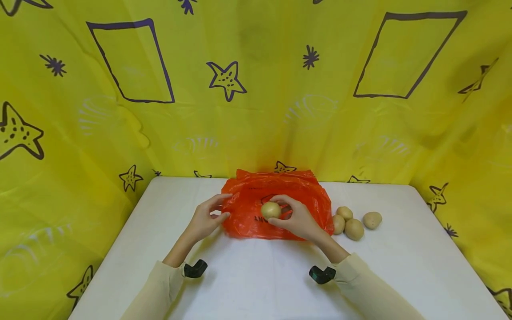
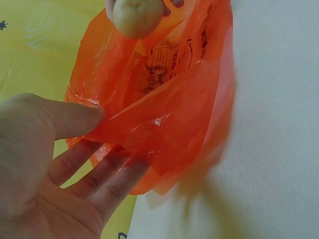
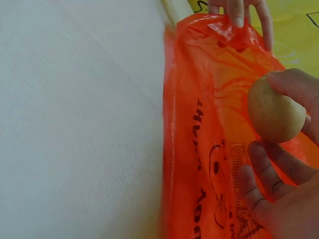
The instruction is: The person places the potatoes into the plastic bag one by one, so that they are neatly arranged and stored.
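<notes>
A red plastic bag (image 1: pixel 244 222) with dark print lies on the white table, its mouth toward the left hand. My left hand (image 1: pixel 206 218) holds the rim of the bag, thumb on one side and fingers behind the film in the left wrist view. Between the thumb and fingers of my right hand (image 1: pixel 298 217) is a round, pale potato (image 1: pixel 270 210), held above the bag. In the right wrist view that potato (image 3: pixel 274 110) is pinched from above and the side, while the lower fingers (image 3: pixel 271 172) spread beneath it.
Several potatoes (image 1: pixel 354 229) sit on the table to the right of the bag, one potato (image 1: pixel 372 220) a little apart. The white table (image 1: pixel 256 280) ends at a yellow curtain (image 1: pixel 264 124) with star drawings, which also runs along both sides.
</notes>
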